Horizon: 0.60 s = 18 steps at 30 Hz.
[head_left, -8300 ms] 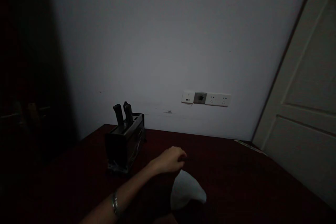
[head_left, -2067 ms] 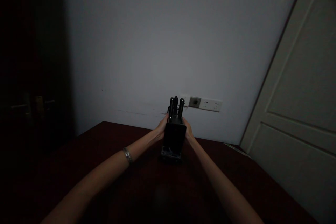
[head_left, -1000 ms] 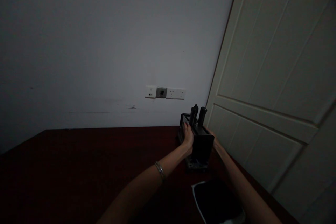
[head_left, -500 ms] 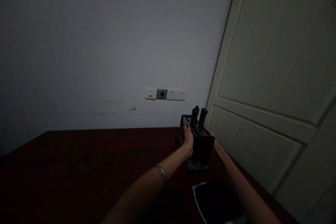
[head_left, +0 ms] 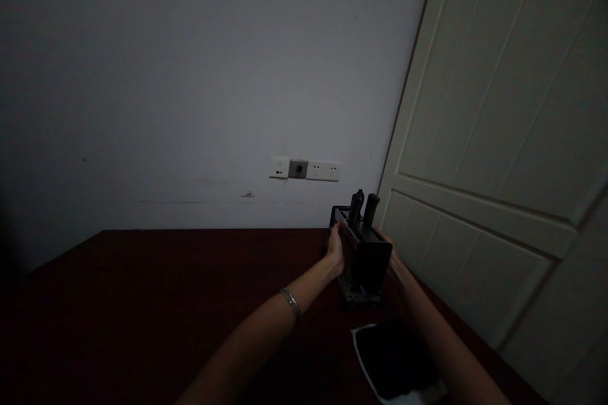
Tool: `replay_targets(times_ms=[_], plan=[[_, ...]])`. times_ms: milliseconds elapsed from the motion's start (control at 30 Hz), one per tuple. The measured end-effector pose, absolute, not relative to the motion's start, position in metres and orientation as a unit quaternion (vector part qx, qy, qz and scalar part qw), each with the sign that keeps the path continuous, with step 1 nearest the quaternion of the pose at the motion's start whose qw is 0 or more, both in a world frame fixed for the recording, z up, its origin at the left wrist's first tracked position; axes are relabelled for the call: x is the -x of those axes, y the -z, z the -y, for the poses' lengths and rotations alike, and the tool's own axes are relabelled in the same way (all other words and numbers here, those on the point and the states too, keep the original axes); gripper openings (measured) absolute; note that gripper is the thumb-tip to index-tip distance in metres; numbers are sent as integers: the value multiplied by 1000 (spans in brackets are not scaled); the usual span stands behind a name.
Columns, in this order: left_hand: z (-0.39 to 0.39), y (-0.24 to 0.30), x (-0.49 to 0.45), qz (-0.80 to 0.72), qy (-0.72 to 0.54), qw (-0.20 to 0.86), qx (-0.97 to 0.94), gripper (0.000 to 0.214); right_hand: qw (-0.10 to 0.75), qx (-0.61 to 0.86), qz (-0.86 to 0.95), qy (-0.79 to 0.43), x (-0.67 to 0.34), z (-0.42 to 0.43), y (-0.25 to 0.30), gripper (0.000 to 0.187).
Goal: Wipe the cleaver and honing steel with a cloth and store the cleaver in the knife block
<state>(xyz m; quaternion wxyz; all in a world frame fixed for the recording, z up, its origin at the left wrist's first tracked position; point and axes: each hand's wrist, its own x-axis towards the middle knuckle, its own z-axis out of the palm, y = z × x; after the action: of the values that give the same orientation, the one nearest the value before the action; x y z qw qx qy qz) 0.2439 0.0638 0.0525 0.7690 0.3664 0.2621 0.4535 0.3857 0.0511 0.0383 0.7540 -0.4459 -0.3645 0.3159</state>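
Observation:
A dark, box-shaped knife block (head_left: 373, 266) stands upright on the dark red table, near the wall corner. Two black handles, a left one (head_left: 356, 207) and a right one (head_left: 371, 210), stick up from slots in its top. Against the block's left side lies my left hand (head_left: 335, 252), thumb up near the top edge. My right hand (head_left: 393, 256) is at the opposite side, its fingers mostly hidden behind the block. Together the two hands clasp the block between them. A bracelet (head_left: 291, 302) circles my left wrist.
A black, flat piece with a white edge (head_left: 363, 361) lies on the table (head_left: 190, 291) before the block, partly under my right forearm. Behind is a wall with socket plates (head_left: 323, 171). A pale panelled door (head_left: 475, 240) rises close on the right. The light is dim.
The whole view has shifted slightly to the right. My left hand sits a little further left and lower against the block's side; the block stays in about the same place.

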Motion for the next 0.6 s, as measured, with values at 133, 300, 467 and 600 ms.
replay_targets(times_ms=[133,300,467,600], plan=[[-89,-27,-194,-372,-489,679,-401,39,776,463,306,-300,-383,-33,-36,23],[-126,12,-88,-501,-514,530,-451,33,839,463,241,-153,-395,7,-47,17],[-149,35,11,-591,-495,369,-518,33,859,434,270,34,-360,41,-74,21],[-152,48,53,-606,-428,272,-613,32,657,435,583,201,-277,47,-76,15]])
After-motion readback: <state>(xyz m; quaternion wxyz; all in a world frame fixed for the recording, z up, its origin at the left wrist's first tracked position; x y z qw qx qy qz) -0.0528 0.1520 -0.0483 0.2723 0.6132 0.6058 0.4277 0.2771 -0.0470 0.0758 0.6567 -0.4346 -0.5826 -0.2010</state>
